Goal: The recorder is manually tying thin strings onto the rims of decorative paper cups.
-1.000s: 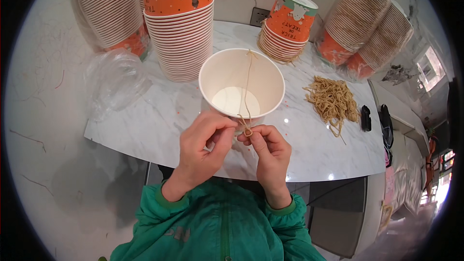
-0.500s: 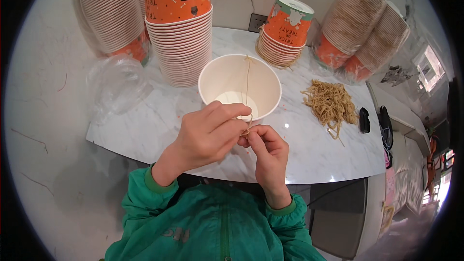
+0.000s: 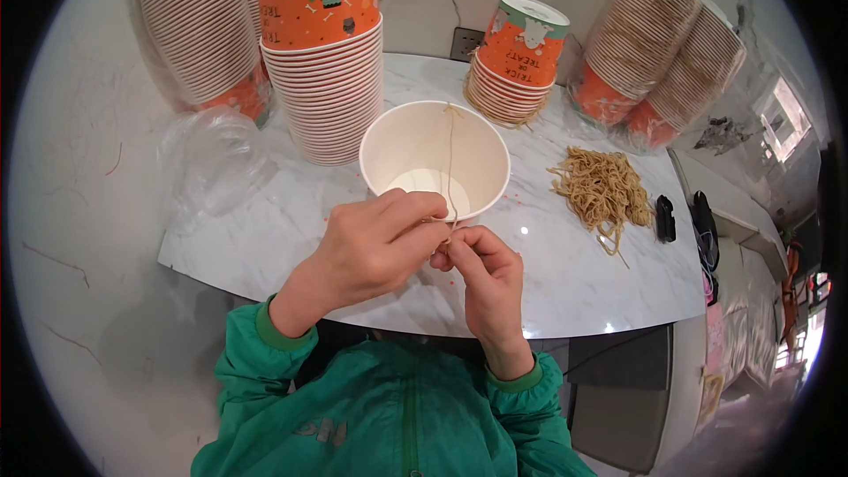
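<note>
Curved front edge of the marble surface (image 3: 565, 296) is seen just in front of the hands; the wall is met at the back. Room is left on the surface between the open cup (image 3: 397, 137) and the cord pile (image 3: 601, 190) at right, and along the front right edge. At left, space is taken by a crumpled clear plastic bag (image 3: 216, 159).

The open cup is stood upright, mouth up, pale inside; a tan cord (image 3: 451, 159) is tied at its far rim and stretched across the mouth to the near rim. There the cord is pinched between thumb and forefinger of the right hand (image 3: 481, 269). The left hand (image 3: 375, 243) is curled with fingertips at the cord; its thumb is hidden, so its grip cannot be told.

A tall cup stack (image 3: 324, 97) is set upside down behind left, a short cup stack (image 3: 521, 49) behind right with cord around its rims. Wrapped stacks (image 3: 654, 35) are placed at far right, more wrapped cups (image 3: 199, 26) at far left.

Orange cup sides are printed with cartoon figures and dark inverted lettering. Grey letters are borne by the green jacket (image 3: 389, 415).
</note>
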Motion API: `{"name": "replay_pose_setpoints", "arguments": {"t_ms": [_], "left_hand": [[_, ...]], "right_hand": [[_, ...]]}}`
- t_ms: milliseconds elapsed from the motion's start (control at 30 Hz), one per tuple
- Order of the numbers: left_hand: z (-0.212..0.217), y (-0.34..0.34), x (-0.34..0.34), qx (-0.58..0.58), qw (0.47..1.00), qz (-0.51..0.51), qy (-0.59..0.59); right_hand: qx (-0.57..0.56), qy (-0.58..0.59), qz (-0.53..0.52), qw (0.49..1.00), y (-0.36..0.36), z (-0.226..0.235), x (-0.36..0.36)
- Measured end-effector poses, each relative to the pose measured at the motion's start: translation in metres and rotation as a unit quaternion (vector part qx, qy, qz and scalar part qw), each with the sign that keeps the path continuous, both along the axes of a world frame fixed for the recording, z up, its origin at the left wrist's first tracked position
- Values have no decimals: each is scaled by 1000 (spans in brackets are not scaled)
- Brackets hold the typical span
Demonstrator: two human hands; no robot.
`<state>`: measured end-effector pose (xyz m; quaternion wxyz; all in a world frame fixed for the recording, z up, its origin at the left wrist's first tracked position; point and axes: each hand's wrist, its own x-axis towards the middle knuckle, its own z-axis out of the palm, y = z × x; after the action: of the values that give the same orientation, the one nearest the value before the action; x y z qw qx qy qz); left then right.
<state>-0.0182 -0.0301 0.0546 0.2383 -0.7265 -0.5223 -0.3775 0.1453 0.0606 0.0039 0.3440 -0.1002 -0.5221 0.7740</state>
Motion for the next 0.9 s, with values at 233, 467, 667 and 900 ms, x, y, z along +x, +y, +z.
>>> {"name": "replay_pose_setpoints", "arguments": {"t_ms": [233, 467, 667, 900], "left_hand": [[1, -9, 0, -74, 984, -66, -151], [6, -18, -5, -90, 986, -31, -138], [2, -22, -11, -93, 989, -4, -114], [-2, -27, -22, -91, 977, -36, -188]], "right_hand": [[1, 3, 14, 1000, 1, 5, 0], [9, -10, 12, 1000, -1, 6, -3], [30, -38, 9, 999, -8, 4, -9], [114, -75, -26, 990, -6, 10, -3]]}}
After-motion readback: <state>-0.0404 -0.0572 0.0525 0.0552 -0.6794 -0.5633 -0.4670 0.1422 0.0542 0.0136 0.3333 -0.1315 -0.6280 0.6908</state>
